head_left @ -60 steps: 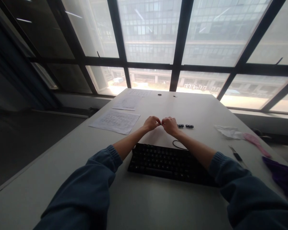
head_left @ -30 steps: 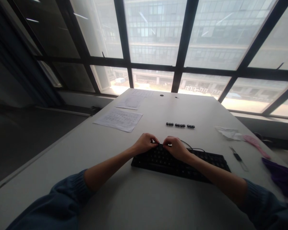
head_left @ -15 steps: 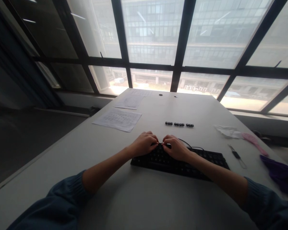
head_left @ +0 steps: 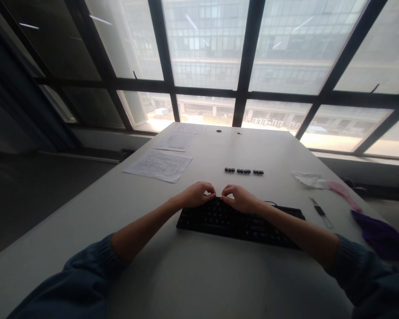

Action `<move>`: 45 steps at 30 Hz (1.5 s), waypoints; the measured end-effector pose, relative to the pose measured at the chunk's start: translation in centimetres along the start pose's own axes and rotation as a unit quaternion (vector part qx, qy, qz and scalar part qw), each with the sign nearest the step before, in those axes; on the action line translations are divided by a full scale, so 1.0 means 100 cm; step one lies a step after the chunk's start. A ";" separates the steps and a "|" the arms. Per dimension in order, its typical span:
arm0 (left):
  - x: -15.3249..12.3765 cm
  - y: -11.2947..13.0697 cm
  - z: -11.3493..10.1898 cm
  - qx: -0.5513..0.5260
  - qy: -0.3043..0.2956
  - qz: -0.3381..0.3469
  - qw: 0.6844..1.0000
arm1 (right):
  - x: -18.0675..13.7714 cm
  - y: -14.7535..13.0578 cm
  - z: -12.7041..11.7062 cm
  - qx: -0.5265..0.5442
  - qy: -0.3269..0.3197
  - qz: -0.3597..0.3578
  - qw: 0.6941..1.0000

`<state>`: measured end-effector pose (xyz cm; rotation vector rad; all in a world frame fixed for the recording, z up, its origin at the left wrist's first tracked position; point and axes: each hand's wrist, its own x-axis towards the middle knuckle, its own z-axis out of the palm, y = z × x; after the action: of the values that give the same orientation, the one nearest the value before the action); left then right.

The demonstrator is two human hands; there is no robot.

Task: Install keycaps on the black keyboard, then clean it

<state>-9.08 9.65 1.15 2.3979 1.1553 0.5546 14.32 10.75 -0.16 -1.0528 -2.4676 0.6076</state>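
A black keyboard (head_left: 239, 223) lies on the white table (head_left: 193, 274) in front of me. My left hand (head_left: 196, 195) and my right hand (head_left: 241, 198) hover side by side over the keyboard's far edge, fingers curled and pinched towards each other. What they pinch is too small to make out. Beyond them a short row of loose black keycaps (head_left: 244, 171) lies on the table. A thin black cable (head_left: 269, 203) runs from behind my right hand.
Printed sheets (head_left: 158, 165) lie at the far left of the table. At the right lie a crumpled white tissue (head_left: 307, 179), a pink brush (head_left: 344, 194), a small keycap tool (head_left: 320, 212) and a purple cloth (head_left: 379, 235). Large windows stand behind the table.
Both hands came back from beside the keycap row to the keyboard's far edge and stayed pinched together there. The view shifted slightly.
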 end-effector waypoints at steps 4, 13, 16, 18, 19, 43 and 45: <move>0.049 -0.021 -0.009 -0.019 0.057 -0.093 0.994 | 0.037 0.030 -0.016 -0.087 0.074 0.115 0.987; 0.147 -0.050 0.014 0.049 0.096 -0.152 0.982 | 0.095 0.076 -0.017 -0.186 0.098 0.149 0.966; 0.154 -0.051 0.020 0.057 0.084 -0.153 0.983 | 0.099 0.075 -0.015 -0.189 0.095 0.135 0.968; 0.153 -0.048 0.018 0.056 0.081 -0.148 0.984 | 0.097 0.071 -0.016 -0.183 0.101 0.124 0.970; 0.150 -0.046 0.016 0.052 0.081 -0.144 0.985 | 0.094 0.069 -0.018 -0.178 0.106 0.119 0.971; 0.023 0.025 0.030 -0.011 0.043 -0.025 0.999 | -0.026 0.010 0.001 0.101 0.097 0.061 0.988; 0.021 0.026 0.034 0.015 0.058 0.004 0.998 | -0.028 0.007 0.002 0.081 0.103 0.044 0.990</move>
<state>-4.51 9.21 0.05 2.4246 1.2098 0.6919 16.43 9.11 -1.20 -1.1044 -2.1656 0.6772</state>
